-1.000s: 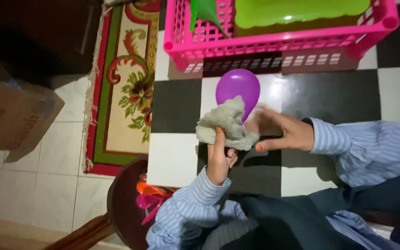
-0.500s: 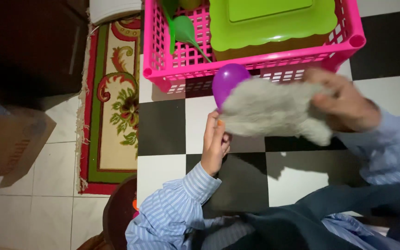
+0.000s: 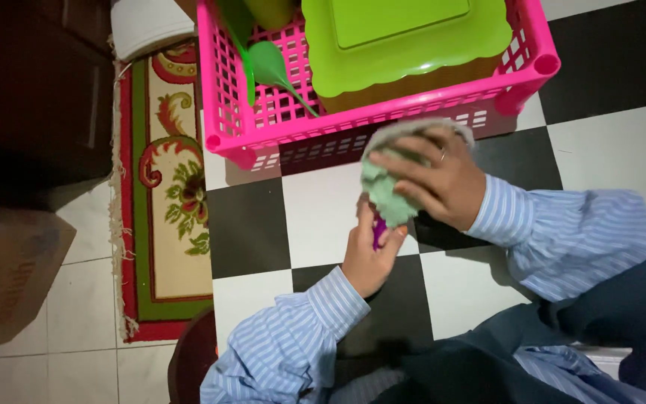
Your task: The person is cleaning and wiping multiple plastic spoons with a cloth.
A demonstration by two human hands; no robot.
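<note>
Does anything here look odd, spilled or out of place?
Nothing is spilled or broken. The one curious sight: the right hand presses a grey-green cloth over a purple object held by the left hand, nearly hiding it. The pink basket sits slightly askew to the checkered squares.

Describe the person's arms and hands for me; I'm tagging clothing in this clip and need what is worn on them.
Both arms wear long shirt sleeves, light blue with thin white stripes, ending in buttoned-style cuffs at the wrists. The left hand is bare, with no glove and no jewellery visible. The right hand is also bare but carries a thin ring on one finger. No watch or bracelet shows at either cuff.
</note>
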